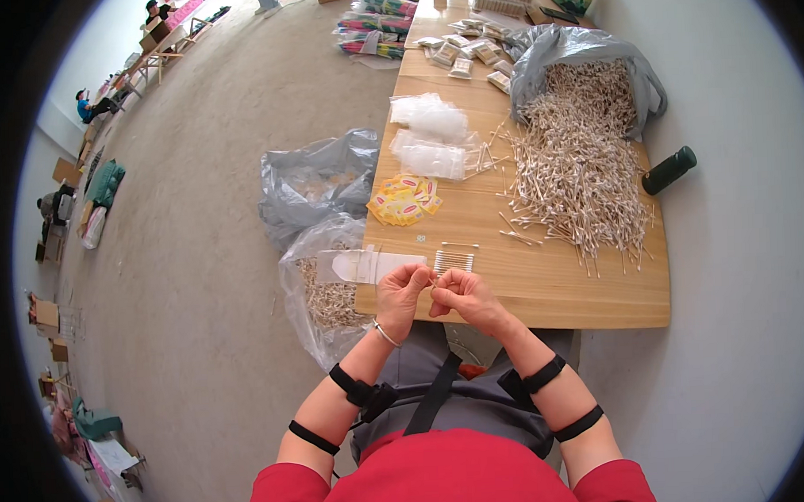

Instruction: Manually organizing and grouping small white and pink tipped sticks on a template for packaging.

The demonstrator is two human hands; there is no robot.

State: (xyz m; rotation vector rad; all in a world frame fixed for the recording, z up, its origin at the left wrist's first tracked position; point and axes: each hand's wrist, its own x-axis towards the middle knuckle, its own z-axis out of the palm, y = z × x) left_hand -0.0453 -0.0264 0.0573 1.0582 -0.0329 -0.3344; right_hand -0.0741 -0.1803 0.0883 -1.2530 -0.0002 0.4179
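Observation:
Near the table's front edge, the fingertips of my left hand [402, 295] and my right hand [470, 300] meet in a pinch. Between them is a thin stick that looks like a cotton swab [433, 281], mostly hidden by the fingers. Just beyond the hands, a neat row of cotton swabs [454, 262] lies side by side, with one single swab [460, 244] set apart above it. A clear flat plastic sleeve [380, 265] lies beside my left hand and sticks out over the table's left edge. Farther up are yellow printed cards [405, 200] in a loose pile.
A large heap of cotton swabs [581, 169] spills from a grey plastic bag [649, 87] on the right. Clear bags [433, 126] and small filled packets [462, 59] lie farther back. A dark green bottle [669, 171] lies by the wall. Open bags [320, 179] stand left of the table.

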